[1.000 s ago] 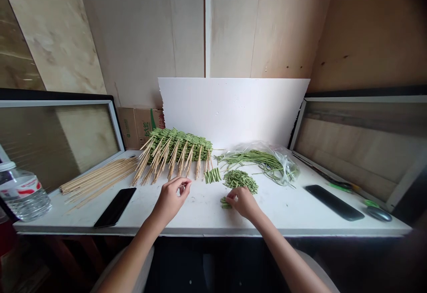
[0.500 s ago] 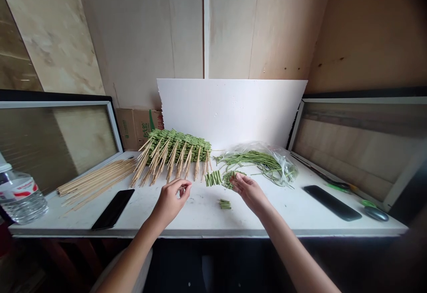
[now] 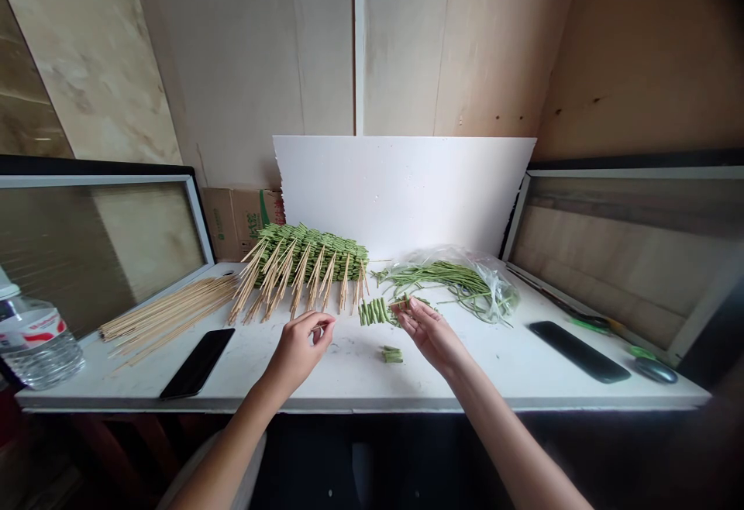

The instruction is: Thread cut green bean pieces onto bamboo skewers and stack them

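My left hand (image 3: 303,343) is closed in a pinch on a thin wooden skewer, most of it hidden by the fingers. Several short green bean pieces (image 3: 373,311) stand side by side in a row between my hands. My right hand (image 3: 428,329) pinches a green bean piece at the right end of that row, where a bit of skewer shows near the fingertips. A small group of cut pieces (image 3: 392,354) lies on the table below. Behind my left hand is a large stack of skewered beans (image 3: 314,250), sticks pointing forward.
Loose skewers (image 3: 168,312) and a black phone (image 3: 198,364) lie left, beside a water bottle (image 3: 40,339). Long beans (image 3: 447,276) in a plastic bag lie at back right. Another dark phone (image 3: 578,351) and a mouse (image 3: 655,370) are right. A white board (image 3: 407,196) stands behind.
My right hand has shifted slightly left, its fingertips now closer to the row of bean pieces. My left hand has barely moved.
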`<action>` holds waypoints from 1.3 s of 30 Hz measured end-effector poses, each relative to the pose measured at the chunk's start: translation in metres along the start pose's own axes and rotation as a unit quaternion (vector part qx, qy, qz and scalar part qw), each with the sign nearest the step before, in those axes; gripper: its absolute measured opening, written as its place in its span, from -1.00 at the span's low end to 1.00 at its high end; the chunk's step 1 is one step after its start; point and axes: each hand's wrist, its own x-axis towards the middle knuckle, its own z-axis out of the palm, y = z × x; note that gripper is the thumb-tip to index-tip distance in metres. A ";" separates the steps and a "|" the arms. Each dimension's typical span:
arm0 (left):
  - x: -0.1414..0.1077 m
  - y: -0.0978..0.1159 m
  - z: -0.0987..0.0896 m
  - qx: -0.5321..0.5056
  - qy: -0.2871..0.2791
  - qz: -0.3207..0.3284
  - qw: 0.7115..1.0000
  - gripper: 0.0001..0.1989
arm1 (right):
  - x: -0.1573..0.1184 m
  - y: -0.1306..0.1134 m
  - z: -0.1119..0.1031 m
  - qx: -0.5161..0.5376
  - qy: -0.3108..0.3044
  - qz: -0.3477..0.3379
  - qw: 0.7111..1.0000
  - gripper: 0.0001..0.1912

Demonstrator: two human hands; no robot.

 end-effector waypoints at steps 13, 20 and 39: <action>0.000 -0.001 -0.002 0.003 -0.003 0.018 1.000 -0.86 | 0.002 0.001 -0.004 -0.009 0.021 0.009 1.000 -0.68; 0.000 0.000 -0.003 0.009 -0.004 0.038 0.999 -0.85 | -0.003 0.000 0.007 -0.058 0.053 -0.014 0.997 -0.66; 0.004 0.000 -0.008 0.008 0.052 0.008 0.999 -0.87 | -0.004 0.013 0.006 -0.271 0.012 -0.041 0.962 -0.48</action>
